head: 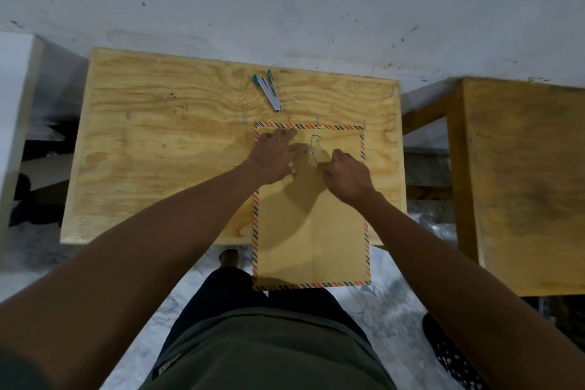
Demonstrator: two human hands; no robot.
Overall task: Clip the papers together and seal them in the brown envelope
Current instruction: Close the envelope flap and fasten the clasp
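Table [158, 142]: plywood; stapler [268, 92] lies well beyond.
Brown envelope [311, 218]: flap closed, near end overhangs the table edge; could slide off.
Left hand [274, 158]: fingers spread, pressing the flap.
Right hand [348, 176]: fingertips pinching the closure string [317, 145]; a slip would unwind it.
Papers: not visible.
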